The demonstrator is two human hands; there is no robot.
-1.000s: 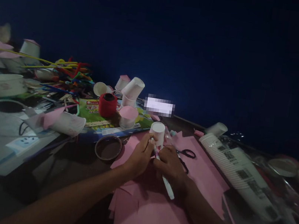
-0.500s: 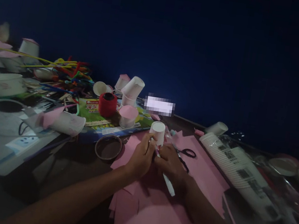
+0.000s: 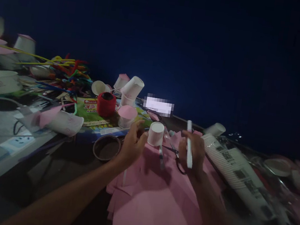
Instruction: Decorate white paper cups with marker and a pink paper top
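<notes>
An upside-down white paper cup [image 3: 156, 133] stands on pink paper sheets [image 3: 153, 203] in the middle. Just left of it is my left hand [image 3: 134, 142], its fingers apart and nothing in them. My right hand [image 3: 193, 151], to the right of the cup, is closed round a white marker [image 3: 189, 144] that points upward. A small slim object [image 3: 162, 156] lies on the paper in front of the cup. Between the cup and my right hand lie black-handled scissors [image 3: 180, 166], partly hidden by the hand.
A red yarn roll [image 3: 106, 105], a pink-topped cup [image 3: 126, 116] and a round dark container [image 3: 106, 147] are left of centre. Colourful pipe cleaners [image 3: 73, 72] and a power strip [image 3: 20, 142] lie farther left. A wrapped stack of cups [image 3: 237, 170] is at right.
My hands have moved apart from the cup, the left one leftward and opened, the right one rightward with the white marker. The cup now stands free on the paper, with the slim object before it.
</notes>
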